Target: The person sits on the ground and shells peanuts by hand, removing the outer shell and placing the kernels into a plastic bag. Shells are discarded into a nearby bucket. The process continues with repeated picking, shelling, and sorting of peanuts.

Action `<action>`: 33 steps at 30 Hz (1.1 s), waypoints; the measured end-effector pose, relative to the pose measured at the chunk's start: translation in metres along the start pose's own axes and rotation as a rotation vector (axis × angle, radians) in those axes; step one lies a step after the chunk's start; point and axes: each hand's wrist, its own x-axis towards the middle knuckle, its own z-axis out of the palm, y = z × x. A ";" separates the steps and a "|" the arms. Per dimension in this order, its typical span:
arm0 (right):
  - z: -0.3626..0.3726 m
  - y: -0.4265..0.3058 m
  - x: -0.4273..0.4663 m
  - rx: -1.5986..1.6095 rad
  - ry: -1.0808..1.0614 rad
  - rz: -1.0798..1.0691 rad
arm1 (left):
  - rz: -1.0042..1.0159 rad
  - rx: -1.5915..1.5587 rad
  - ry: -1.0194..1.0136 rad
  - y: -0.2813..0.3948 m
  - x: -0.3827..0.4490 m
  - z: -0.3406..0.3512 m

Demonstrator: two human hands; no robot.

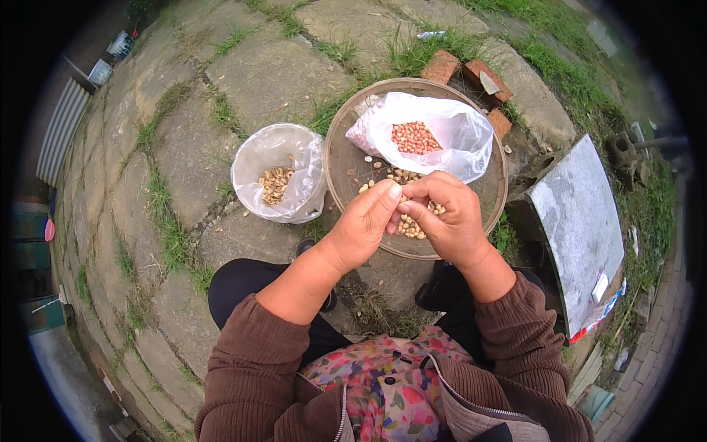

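Observation:
My left hand (364, 218) and my right hand (442, 212) meet above the near part of a round shallow tray (348, 138). Thumbs and fingertips pinch a small pale thing between them, probably a peanut; the fingers mostly hide it. Unshelled peanuts (411, 227) lie in the tray below my hands. Farther back in the tray stands an open clear plastic bag (464, 149) holding reddish shelled peanuts (415, 138). Left of the tray is a bucket (241, 188) lined with clear plastic, with peanut shells (275, 185) inside.
Several red bricks (440, 67) lie behind the tray. A grey slab (580, 232) on blocks stands at the right, bearing a small white object (600, 287). Stone paving (276, 77) with grass in its joints surrounds the tray. Corrugated sheet (63, 132) lies far left.

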 end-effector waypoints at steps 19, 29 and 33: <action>0.035 0.041 -0.023 1.535 0.098 0.762 | 0.441 1.144 0.124 0.010 0.003 -0.008; 0.013 0.067 0.027 1.265 0.291 0.766 | 0.087 0.213 0.457 0.001 0.004 -0.036; -0.022 0.109 0.043 0.411 0.533 0.486 | -0.026 0.895 0.523 0.014 -0.001 -0.070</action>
